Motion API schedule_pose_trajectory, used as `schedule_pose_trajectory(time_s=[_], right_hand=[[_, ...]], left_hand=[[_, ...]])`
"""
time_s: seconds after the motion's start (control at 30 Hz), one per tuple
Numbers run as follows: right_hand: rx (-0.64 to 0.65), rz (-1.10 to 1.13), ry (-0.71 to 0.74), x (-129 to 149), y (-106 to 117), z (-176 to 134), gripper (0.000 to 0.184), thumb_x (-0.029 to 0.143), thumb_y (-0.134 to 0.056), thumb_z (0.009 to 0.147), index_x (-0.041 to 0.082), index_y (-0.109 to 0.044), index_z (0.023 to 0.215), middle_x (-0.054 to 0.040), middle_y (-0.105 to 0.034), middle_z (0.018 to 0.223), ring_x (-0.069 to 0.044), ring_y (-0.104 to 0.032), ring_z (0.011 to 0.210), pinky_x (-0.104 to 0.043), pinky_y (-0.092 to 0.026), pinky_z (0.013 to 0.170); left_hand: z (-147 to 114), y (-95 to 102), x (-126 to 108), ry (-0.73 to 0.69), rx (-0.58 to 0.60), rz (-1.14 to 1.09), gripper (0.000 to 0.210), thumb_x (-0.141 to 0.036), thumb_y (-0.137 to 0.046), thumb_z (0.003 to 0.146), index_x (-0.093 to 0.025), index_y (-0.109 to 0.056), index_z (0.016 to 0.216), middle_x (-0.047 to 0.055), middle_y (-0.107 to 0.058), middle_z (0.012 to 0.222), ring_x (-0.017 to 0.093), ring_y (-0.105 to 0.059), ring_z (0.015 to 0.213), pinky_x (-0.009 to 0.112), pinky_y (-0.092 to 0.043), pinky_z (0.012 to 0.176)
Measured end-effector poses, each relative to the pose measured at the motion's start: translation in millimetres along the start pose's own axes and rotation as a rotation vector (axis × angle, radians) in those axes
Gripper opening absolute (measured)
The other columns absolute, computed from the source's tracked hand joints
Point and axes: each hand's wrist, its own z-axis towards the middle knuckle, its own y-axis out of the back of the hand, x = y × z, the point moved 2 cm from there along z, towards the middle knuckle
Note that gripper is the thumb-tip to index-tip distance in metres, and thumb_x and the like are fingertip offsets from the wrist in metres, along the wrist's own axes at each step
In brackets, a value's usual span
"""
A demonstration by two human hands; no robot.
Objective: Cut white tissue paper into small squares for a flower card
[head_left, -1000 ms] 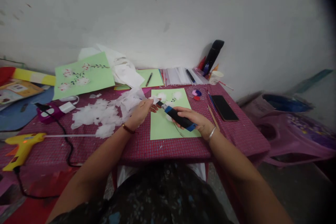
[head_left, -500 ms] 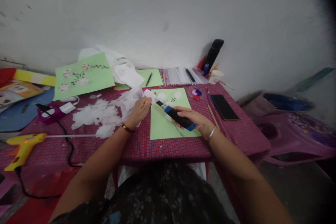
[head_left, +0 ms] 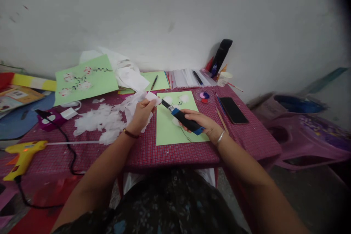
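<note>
The table [head_left: 153, 158] before this person wears a magenta-red cloth [head_left: 257, 142] in a fine check. On it lies a pale green sheet [head_left: 170, 137], flat and smooth, with puffy white blossoms [head_left: 183, 98] near its far edge and a thin stem [head_left: 186, 135] lower down; part of the design is covered from my view. Left of it spreads a heap of white scraps [head_left: 101, 119], flimsy and ruffled, running into crumpled material that the left hand [head_left: 142, 114] partly covers. Over the green sheet, the right hand [head_left: 201, 120] is wrapped round a chunky tool [head_left: 188, 121]: a black barrel, blue toward both ends, then a metallic neck and a narrow dark tip, slanting up toward the left. From where I stand I can't make out what sort of tip it is. The left hand pinches a small white piece [head_left: 153, 97], papery and squarish, held up by the green sheet's left edge, its lower end lost in the grip. The tip is just beside it; whether the two touch, I can't tell.
</note>
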Motion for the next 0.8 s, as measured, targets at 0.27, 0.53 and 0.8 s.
schedule_pose_trajectory(time_s=[0.27, 0.53, 0.8], right_hand=[[-0.036, -0.030, -0.036, -1.6, -0.5, -2.0, 0.040, 0.035, -0.069, 0.082, 0.017, -0.059, 0.117, -0.0040, -0.070, 0.084, -0.013, -0.064, 0.060, -0.023, -0.050, 0.048], [0.006, -0.045, -0.041, -4.5, -2.7, -0.4, 0.043, 0.037, -0.069, 0.082, 0.017, -0.058, 0.118, -0.0031, -0.068, 0.083, -0.013, -0.064, 0.060, -0.023, -0.050, 0.047], [-0.004, -0.027, -0.054, -3.3, -2.8, -2.4, 0.047, 0.038, -0.071, 0.081, 0.015, -0.056, 0.118, -0.0044, -0.069, 0.082, -0.014, -0.064, 0.059, -0.022, -0.051, 0.045]], left_hand=[[3.7, -6.0, 5.1, 0.266, 0.064, -0.441, 0.019, -0.034, -0.064, 0.077, -0.018, -0.056, 0.069, 0.000, -0.060, 0.065, 0.012, -0.059, 0.060, 0.024, -0.045, 0.055], [1.1, -7.9, 9.0, 0.350, 0.094, -0.532, 0.016, -0.030, -0.061, 0.085, -0.015, -0.062, 0.079, 0.004, -0.065, 0.072, 0.013, -0.061, 0.062, 0.024, -0.045, 0.055], [2.9, -5.9, 14.4, 0.322, 0.099, -0.432, 0.021, -0.032, -0.059, 0.089, -0.016, -0.062, 0.077, 0.003, -0.063, 0.067, 0.013, -0.060, 0.062, 0.024, -0.045, 0.058]])
